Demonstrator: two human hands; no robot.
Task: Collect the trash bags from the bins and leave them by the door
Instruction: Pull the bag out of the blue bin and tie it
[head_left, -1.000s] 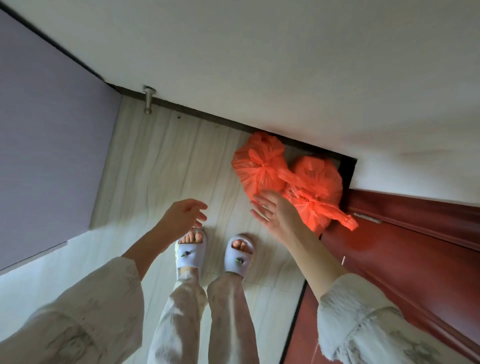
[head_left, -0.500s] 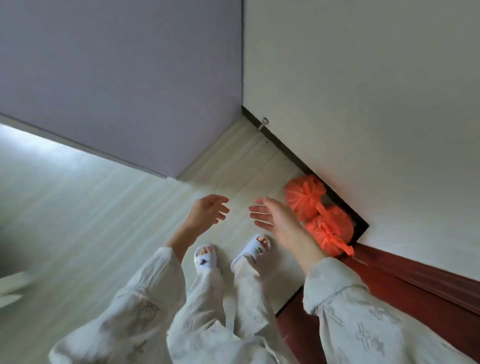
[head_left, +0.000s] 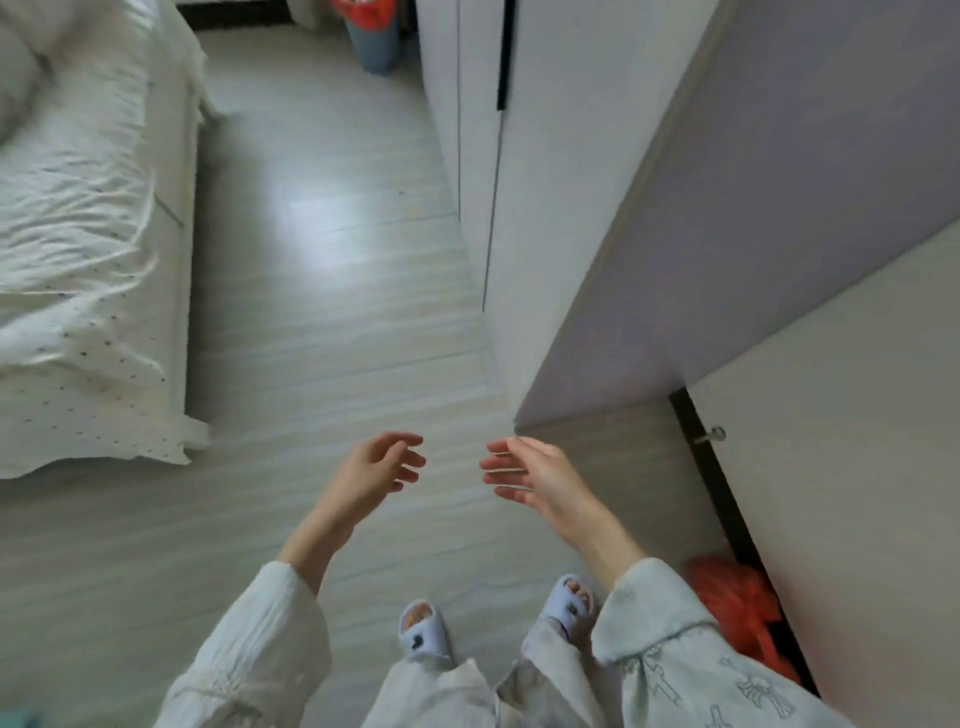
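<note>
An orange trash bag lies on the floor at the lower right, against the wall's dark skirting and partly hidden by my right sleeve. At the far top stands a grey-blue bin with a red bag in it, beside the white wardrobe. My left hand and my right hand hover in front of me above the floor, both empty with the fingers loosely apart. Neither hand touches a bag.
A bed with white bedding fills the left side. A white wardrobe and a grey panel stand on the right. A metal door stopper sticks out near the skirting. Pale floorboards run from my feet to the bin.
My view has swung left, away from the door corner and into the bedroom. My right hand has come off the orange bags, which now lie behind me at the lower right.
</note>
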